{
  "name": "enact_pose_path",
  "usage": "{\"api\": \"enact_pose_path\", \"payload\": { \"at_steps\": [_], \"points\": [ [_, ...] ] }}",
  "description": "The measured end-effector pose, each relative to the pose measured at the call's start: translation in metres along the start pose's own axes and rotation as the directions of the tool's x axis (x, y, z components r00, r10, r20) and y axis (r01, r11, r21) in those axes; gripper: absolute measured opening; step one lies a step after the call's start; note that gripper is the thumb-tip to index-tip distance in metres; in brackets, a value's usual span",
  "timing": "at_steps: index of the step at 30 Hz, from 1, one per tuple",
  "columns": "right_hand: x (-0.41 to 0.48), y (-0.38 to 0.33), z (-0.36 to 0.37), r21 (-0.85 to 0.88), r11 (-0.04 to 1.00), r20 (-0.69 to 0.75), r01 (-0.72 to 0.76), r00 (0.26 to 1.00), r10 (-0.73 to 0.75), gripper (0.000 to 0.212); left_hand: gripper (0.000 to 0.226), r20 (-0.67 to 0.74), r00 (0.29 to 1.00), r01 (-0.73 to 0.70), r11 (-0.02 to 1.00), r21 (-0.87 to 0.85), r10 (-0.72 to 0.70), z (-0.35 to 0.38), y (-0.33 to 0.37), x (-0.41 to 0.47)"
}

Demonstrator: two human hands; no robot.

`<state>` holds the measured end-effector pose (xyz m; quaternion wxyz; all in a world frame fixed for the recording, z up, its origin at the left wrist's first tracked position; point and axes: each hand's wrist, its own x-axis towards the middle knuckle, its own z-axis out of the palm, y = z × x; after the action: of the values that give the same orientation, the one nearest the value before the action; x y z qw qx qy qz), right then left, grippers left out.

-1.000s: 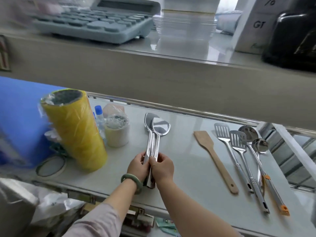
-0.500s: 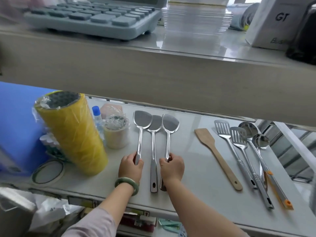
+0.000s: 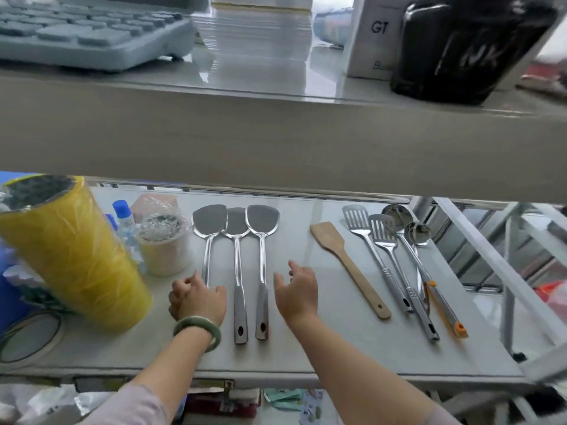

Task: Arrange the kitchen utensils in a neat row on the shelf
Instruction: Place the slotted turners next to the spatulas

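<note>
Left hand: the left hand (image 3: 196, 297) rests on the shelf (image 3: 306, 357) with fingers curled over the handle of the leftmost turner (image 3: 209, 237); whether it truly grips the handle cannot be told.
Right hand: the right hand (image 3: 296, 291) hovers with loose fingers spread, grasping nothing, index pointing away from the person.
Between the hands: the middle turner (image 3: 237, 265) and right turner (image 3: 262, 256) lie side by side, handles toward the person, blades away; the right turner's handle is just beside the right hand's thumb, apart from it.
Turner look: three polished steel blades, edges touching or overlapping, each with a long thin neck; the two visible handles are flat with a hanging hole.
Right of the right hand: a wooden spatula (image 3: 346, 265) lies tilted, well apart from the turners.
Further right: two slotted turners (image 3: 376, 250), then two ladles (image 3: 411, 237) packed close together, one with an orange-tipped handle (image 3: 448, 311).
Left of the left hand: a plastic-wrapped tape roll (image 3: 164, 246), a blue-capped bottle (image 3: 122, 214) and a large yellow wrapped roll (image 3: 70, 256).
Surface: pale grey glossy shelf with a metal rail along its far edge.
Above: an upper shelf (image 3: 276, 142) carries a pale blue calculator (image 3: 86, 32), a white box (image 3: 374, 35) and a black container (image 3: 466, 47).
</note>
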<state>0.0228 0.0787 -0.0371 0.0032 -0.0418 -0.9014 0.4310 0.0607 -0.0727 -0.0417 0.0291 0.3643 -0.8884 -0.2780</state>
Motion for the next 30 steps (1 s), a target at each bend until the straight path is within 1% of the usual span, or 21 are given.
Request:
{"api": "enact_pose_path", "payload": {
  "at_steps": [2,4,6,8,10,11,13,15,17,19,22,25,27,30],
  "points": [
    [0.007,0.015,-0.028,0.007,0.993,-0.209,0.120,0.971,-0.116,0.033,0.053,-0.083,0.992,-0.095,0.994,-0.048,0.091,-0.004,0.018,-0.006],
    [0.019,0.035,-0.060,-0.030,0.987,-0.376,0.159,0.913,-0.158,0.028,0.055,-0.107,0.973,-0.214,0.971,-0.109,0.203,-0.002,0.041,-0.017],
    [0.030,0.058,-0.092,-0.075,0.989,-0.471,0.129,0.869,-0.149,0.030,0.055,-0.103,0.933,-0.357,0.923,-0.146,0.345,0.005,0.067,-0.032],
    [0.036,0.080,-0.122,-0.116,0.991,-0.496,0.064,0.861,-0.114,0.032,0.054,-0.066,0.875,-0.484,0.857,-0.177,0.480,0.018,0.090,-0.052],
    [0.038,0.103,-0.148,-0.169,0.986,-0.467,-0.007,0.881,-0.074,0.034,0.054,0.005,0.809,-0.575,0.794,-0.197,0.588,0.035,0.113,-0.074],
    [0.038,0.113,-0.158,-0.189,0.981,-0.424,-0.038,0.904,-0.047,0.035,0.054,0.053,0.779,-0.603,0.770,-0.208,0.625,0.045,0.124,-0.085],
    [0.037,0.129,-0.173,-0.263,0.961,-0.292,-0.088,0.956,0.008,0.038,0.055,0.170,0.734,-0.623,0.751,-0.219,0.658,0.065,0.143,-0.104],
    [0.036,0.142,-0.182,-0.357,0.929,-0.180,-0.100,0.983,0.036,0.040,0.056,0.292,0.710,-0.604,0.767,-0.215,0.641,0.087,0.161,-0.120],
    [0.035,0.151,-0.186,-0.415,0.907,-0.126,-0.075,0.992,0.025,0.038,0.058,0.370,0.689,-0.592,0.779,-0.207,0.623,0.107,0.178,-0.133],
    [0.034,0.156,-0.188,-0.440,0.896,-0.084,-0.057,0.996,0.022,0.035,0.060,0.423,0.675,-0.608,0.780,-0.146,0.605,0.124,0.191,-0.141],
    [0.036,0.159,-0.192,-0.457,0.888,-0.031,-0.056,0.998,0.047,0.029,0.066,0.507,0.674,-0.619,0.785,-0.011,0.538,0.148,0.197,-0.141],
    [0.042,0.161,-0.197,-0.439,0.896,0.017,-0.061,0.997,0.076,0.036,0.065,0.543,0.667,-0.643,0.762,0.072,0.511,0.168,0.197,-0.138],
    [0.046,0.162,-0.202,-0.414,0.908,0.022,-0.062,0.997,0.078,0.034,0.065,0.536,0.668,-0.632,0.774,0.042,0.516,0.169,0.202,-0.143],
    [0.049,0.162,-0.208,-0.327,0.940,0.040,-0.099,0.992,0.118,0.033,0.065,0.503,0.644,-0.661,0.750,-0.015,0.577,0.167,0.209,-0.150]
  ]
}}
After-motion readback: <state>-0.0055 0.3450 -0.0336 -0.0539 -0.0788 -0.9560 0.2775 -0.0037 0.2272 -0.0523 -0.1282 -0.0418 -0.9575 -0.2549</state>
